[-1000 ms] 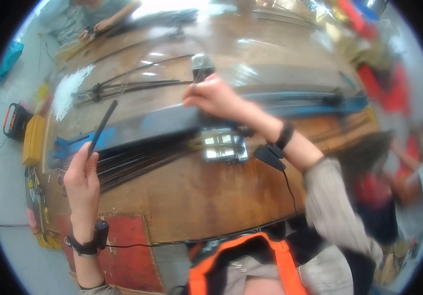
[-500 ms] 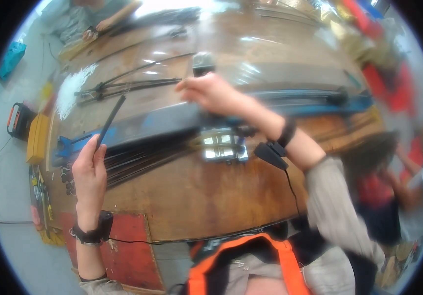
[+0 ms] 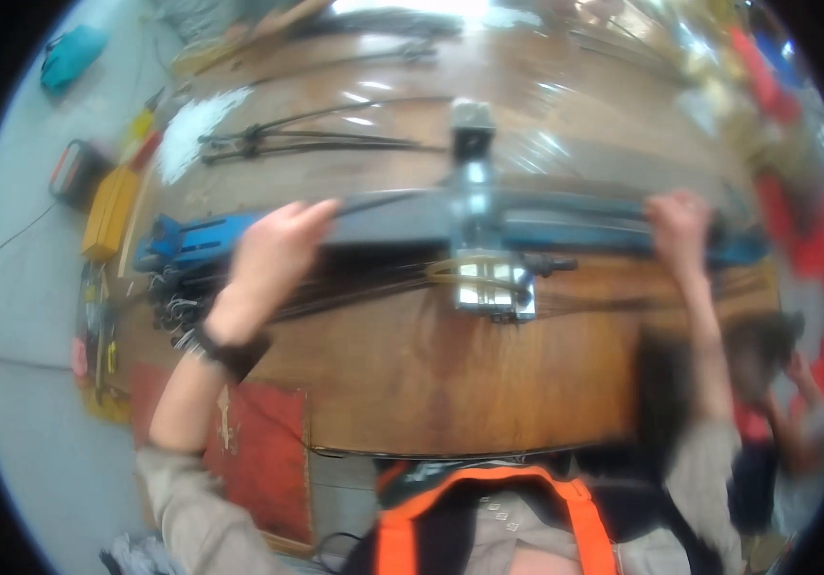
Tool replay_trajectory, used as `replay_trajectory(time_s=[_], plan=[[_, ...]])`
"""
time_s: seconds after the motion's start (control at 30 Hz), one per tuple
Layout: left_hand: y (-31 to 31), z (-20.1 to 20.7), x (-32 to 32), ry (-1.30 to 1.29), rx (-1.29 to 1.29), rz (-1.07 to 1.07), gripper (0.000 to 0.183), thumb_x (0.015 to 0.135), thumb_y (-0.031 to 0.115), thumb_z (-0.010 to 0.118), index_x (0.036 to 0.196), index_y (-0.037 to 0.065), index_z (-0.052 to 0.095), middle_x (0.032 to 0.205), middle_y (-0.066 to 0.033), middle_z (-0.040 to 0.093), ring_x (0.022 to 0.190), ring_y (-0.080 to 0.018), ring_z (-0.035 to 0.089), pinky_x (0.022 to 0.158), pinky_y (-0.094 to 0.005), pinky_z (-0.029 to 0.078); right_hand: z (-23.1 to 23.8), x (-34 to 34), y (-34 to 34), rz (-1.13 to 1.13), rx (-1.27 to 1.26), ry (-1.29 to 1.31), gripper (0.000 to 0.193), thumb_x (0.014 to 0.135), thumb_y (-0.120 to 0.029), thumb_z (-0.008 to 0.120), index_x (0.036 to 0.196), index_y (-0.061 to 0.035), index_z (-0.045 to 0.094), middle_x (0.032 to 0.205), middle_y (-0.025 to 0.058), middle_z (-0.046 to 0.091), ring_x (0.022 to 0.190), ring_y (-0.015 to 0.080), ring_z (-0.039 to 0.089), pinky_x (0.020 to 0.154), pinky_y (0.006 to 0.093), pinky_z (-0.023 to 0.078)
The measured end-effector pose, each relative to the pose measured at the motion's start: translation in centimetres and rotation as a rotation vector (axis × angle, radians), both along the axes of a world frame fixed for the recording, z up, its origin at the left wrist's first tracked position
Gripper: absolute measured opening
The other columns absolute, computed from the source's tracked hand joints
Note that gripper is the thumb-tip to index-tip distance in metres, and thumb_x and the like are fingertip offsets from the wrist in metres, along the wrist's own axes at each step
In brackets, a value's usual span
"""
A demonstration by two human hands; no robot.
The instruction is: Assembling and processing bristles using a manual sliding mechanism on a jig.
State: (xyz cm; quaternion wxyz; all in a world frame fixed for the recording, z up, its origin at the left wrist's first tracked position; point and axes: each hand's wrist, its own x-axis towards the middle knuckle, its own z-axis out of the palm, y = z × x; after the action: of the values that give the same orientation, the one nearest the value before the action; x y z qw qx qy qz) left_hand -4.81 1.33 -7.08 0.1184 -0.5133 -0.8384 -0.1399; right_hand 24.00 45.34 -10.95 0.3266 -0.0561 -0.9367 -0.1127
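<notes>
My left hand [image 3: 278, 251] is closed round one end of a thin dark rod [image 3: 383, 202]. The rod points right, over a long blue metal fixture [image 3: 206, 233], toward the upright metal device [image 3: 474, 192] at the fixture's middle. Over the fixture's right part is my right hand [image 3: 680, 228], fingers curled and smeared by motion. What those fingers hold, if anything, I cannot make out. Below the device sits a shiny metal block [image 3: 495, 287] with a yellowish tube [image 3: 445, 271]. A bundle of dark rods [image 3: 354, 287] lies along the fixture's near side.
More dark rods [image 3: 321, 141] lie beyond the fixture on the wooden table [image 3: 402, 393], beside a white heap [image 3: 199, 132]. A yellow box [image 3: 112, 213] stands at the left edge. A red board [image 3: 263, 470] is at the near left. People are blurred at the right.
My left hand has moved up and right, its rod swinging from upright to nearly level over the fixture. My right hand has gone from the middle device to the fixture's right part.
</notes>
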Motion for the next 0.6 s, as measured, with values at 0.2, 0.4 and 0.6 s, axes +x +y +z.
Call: replay_trajectory(time_s=[0.2,0.4,0.6], plan=[[11.1,-2.4,0.3,0.016,0.120,-0.264,0.009,0.089,0.014,0.061,0.096,0.008,0.063,0.077,-0.0137,0.059,0.075,-0.0342,0.063,0.064,-0.0431,0.052,-1.2,5.1,5.4,-0.171,-0.089,-0.051,0.009,0.084,-0.004,0.063,0.092,-0.0066,0.062,0.086,0.0088,0.063,0.094,0.0278,0.059,0.088,0.0394,0.042],[11.9,-3.0,0.8,-0.103,0.062,-0.223,0.011,0.089,0.018,0.063,0.088,0.007,0.065,0.079,-0.0139,0.062,0.075,-0.0339,0.063,0.068,-0.0433,0.052,-1.3,3.6,3.8,-0.135,-0.204,0.009,0.005,0.084,-0.001,0.062,0.089,-0.0021,0.060,0.085,0.0133,0.061,0.087,0.0313,0.059,0.081,0.0398,0.045],[11.7,-4.2,0.8,-0.201,0.155,-0.205,0.013,0.088,0.020,0.065,0.089,0.007,0.069,0.080,-0.0141,0.063,0.076,-0.0337,0.063,0.069,-0.0444,0.051,-1.5,3.2,3.6,-0.081,-0.220,0.049,0.005,0.084,0.000,0.063,0.088,0.0005,0.059,0.083,0.0154,0.060,0.083,0.0336,0.058,0.076,0.0412,0.046]])
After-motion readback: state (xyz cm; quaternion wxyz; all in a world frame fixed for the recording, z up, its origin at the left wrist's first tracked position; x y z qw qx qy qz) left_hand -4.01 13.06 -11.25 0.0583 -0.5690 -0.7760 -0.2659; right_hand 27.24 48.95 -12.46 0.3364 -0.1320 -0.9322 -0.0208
